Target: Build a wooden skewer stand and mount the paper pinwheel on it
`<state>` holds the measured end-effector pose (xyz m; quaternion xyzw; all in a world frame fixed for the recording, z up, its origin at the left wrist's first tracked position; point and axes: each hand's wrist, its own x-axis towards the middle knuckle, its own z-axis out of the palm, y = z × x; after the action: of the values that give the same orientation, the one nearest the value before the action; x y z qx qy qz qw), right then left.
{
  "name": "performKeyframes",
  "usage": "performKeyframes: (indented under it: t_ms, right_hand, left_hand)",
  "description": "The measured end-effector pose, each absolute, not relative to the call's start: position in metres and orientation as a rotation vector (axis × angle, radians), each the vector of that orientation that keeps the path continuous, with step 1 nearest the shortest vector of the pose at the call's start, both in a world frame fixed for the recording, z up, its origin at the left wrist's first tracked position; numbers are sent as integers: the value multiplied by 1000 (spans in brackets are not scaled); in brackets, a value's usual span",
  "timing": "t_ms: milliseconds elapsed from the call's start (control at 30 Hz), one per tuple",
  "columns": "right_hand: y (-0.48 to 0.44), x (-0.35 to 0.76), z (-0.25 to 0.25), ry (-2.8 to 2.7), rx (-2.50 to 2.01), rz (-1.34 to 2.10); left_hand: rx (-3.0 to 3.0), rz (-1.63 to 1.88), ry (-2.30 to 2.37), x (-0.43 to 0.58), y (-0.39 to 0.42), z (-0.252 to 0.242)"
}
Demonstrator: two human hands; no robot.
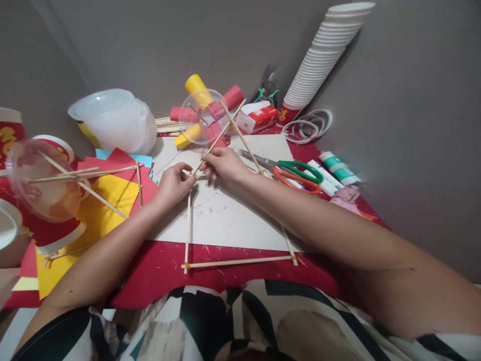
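Note:
A frame of thin wooden sticks lies on a white sheet over the red tablecloth. My left hand pinches the joint where an upright stick meets a slanted stick. My right hand is closed on that same slanted stick, right beside the left hand. The slanted stick runs up to a clear plastic disc with red and yellow paper rolls. Another long stick crosses behind my right wrist.
Green and orange scissors and glue tubes lie to the right. A tall paper cup stack leans on the wall. Coloured paper sheets, a clear bowl with sticks and a white bag sit left.

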<state>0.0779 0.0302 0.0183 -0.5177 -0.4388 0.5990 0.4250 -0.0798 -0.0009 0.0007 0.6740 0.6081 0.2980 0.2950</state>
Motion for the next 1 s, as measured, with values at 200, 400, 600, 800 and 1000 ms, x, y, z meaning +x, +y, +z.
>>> performKeyframes:
  t_ms: [200, 400, 600, 800, 1000]
  right_hand:
    - [16, 84, 22, -1192, -1215, 1344]
    - [8, 83, 11, -1304, -1170, 1283]
    - [9, 84, 2, -1418, -1118, 1199]
    - [5, 89, -1, -1546, -1142, 1137]
    - [0, 89, 5, -1547, -1180, 1162]
  left_hand:
    - [1211, 930, 1375, -77, -8, 19]
    - [952, 897, 1304, -80, -4, 19]
    - [1031, 822, 1362, -78, -4, 15]
    - [1008, 838, 1369, -77, -2, 12]
    - [1117, 745, 1462, -78, -2, 17]
